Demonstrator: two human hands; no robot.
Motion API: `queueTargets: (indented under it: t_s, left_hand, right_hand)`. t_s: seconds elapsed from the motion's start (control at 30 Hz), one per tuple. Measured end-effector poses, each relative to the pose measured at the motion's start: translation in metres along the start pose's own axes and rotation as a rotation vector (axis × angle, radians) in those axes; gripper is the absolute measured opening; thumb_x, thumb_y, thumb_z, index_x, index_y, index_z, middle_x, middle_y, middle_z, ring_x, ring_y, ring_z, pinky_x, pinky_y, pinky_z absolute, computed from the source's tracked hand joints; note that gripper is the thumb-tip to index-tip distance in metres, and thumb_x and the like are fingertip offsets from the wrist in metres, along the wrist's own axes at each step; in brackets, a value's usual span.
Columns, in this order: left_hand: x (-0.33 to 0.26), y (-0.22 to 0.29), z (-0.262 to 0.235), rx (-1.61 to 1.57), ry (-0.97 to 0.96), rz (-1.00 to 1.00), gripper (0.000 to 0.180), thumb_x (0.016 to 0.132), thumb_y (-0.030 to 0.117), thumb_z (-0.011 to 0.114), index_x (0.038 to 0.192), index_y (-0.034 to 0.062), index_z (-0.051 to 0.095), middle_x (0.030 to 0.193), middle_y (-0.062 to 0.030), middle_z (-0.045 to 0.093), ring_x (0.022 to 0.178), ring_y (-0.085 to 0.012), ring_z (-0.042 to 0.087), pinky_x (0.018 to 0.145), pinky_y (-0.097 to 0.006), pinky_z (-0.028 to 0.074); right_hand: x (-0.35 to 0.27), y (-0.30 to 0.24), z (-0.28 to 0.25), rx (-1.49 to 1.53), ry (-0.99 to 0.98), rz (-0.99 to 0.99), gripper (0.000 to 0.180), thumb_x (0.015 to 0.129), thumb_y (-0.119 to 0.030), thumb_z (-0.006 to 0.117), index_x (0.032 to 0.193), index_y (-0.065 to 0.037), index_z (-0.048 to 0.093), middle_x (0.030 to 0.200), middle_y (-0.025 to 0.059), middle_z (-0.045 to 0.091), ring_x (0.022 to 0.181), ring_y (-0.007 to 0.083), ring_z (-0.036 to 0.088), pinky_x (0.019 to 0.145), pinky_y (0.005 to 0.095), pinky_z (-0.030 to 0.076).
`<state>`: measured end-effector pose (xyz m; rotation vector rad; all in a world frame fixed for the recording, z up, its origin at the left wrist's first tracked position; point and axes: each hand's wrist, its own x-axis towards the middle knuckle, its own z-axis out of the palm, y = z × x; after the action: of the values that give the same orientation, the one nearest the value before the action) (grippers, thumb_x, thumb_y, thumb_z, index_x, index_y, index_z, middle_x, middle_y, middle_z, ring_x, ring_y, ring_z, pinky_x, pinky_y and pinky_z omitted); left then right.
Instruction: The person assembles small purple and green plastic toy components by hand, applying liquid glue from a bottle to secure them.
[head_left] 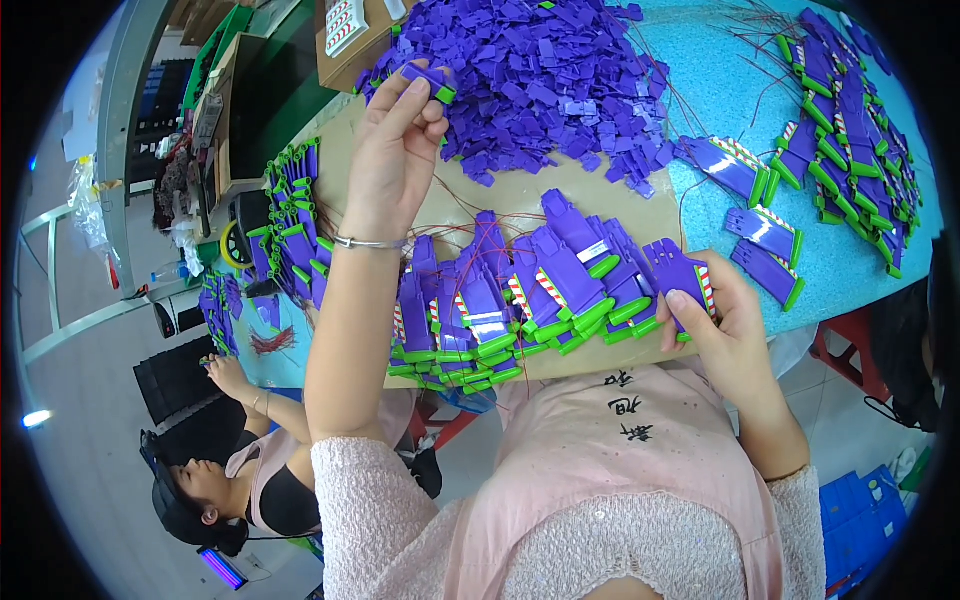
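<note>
My left hand [400,125] is raised at the near edge of a big heap of small flat purple pieces [550,85]. Pinched in its fingertips is a small purple plastic piece [438,82] with a bright green part. On the right, my right hand [728,310] is closed around a purple wing-shaped plastic part [680,275] with a red-and-white striped edge. Between my arms lies a layered pile of similar purple parts [565,270] with green rounded ends. Thin red wires run among them.
More green-ended purple parts are piled at the far right [850,140] and left [295,215]. A cardboard box [355,45] stands beside the heap on the blue table surface [735,65]. A co-worker [235,480] sits at the left, one hand near purple parts.
</note>
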<state>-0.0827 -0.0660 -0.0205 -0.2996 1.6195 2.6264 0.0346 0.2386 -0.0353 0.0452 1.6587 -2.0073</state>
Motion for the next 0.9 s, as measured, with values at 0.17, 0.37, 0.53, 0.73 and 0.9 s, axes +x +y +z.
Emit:
queueTargets:
  t_s: [0.17,0.37,0.53,0.73,0.9]
  left_hand:
    - [0.000,0.002,0.000,0.175,0.061,0.106,0.020,0.093,0.012,0.062,0.113,0.0068,0.060,0.086,0.0005,0.060,0.066,-0.0059,0.051,0.057,-0.020,0.041]
    - [-0.006,0.008,-0.005,0.127,-0.144,0.016,0.021,0.096,0.017,0.058,0.114,0.0056,0.059,0.083,-0.0012,0.059,0.066,-0.0073,0.053,0.057,-0.022,0.042]
    - [-0.029,-0.007,0.013,0.120,-0.145,0.029,0.023,0.100,0.019,0.049,0.117,0.0048,0.052,0.092,-0.0091,0.063,0.073,-0.0141,0.059,0.066,-0.024,0.049]
    - [-0.103,-0.029,0.075,0.450,-0.239,-0.178,0.047,0.093,0.007,0.057,0.136,0.0038,0.039,0.094,-0.0106,0.065,0.075,-0.0109,0.059,0.068,-0.023,0.048]
    - [-0.121,-0.038,0.081,0.506,-0.329,-0.259,0.042,0.094,0.004,0.057,0.134,0.0019,0.044,0.094,-0.0065,0.061,0.081,-0.0100,0.058,0.072,-0.024,0.049]
  right_hand:
    - [0.000,-0.001,0.002,0.007,0.009,0.019,0.012,0.094,-0.007,0.055,0.103,0.000,0.055,0.078,0.0026,0.059,0.060,0.0072,0.055,0.054,0.0217,0.043]
    - [0.001,0.001,0.003,-0.001,0.001,-0.012,0.012,0.094,-0.007,0.054,0.103,0.001,0.055,0.078,0.0034,0.059,0.060,0.0079,0.055,0.054,0.0220,0.043]
    - [0.001,0.003,0.002,0.096,-0.020,-0.051,0.016,0.098,-0.014,0.052,0.100,0.002,0.055,0.079,0.0047,0.060,0.062,0.0100,0.057,0.056,0.0237,0.046]
    - [0.008,-0.006,0.003,0.319,-0.162,0.119,0.024,0.100,-0.020,0.050,0.094,0.003,0.056,0.079,0.0077,0.063,0.063,0.0150,0.063,0.058,0.0276,0.052]
    - [0.005,-0.007,0.005,0.355,-0.186,0.134,0.024,0.100,-0.020,0.050,0.091,0.002,0.057,0.077,0.0064,0.062,0.057,0.0133,0.061,0.055,0.0263,0.049]
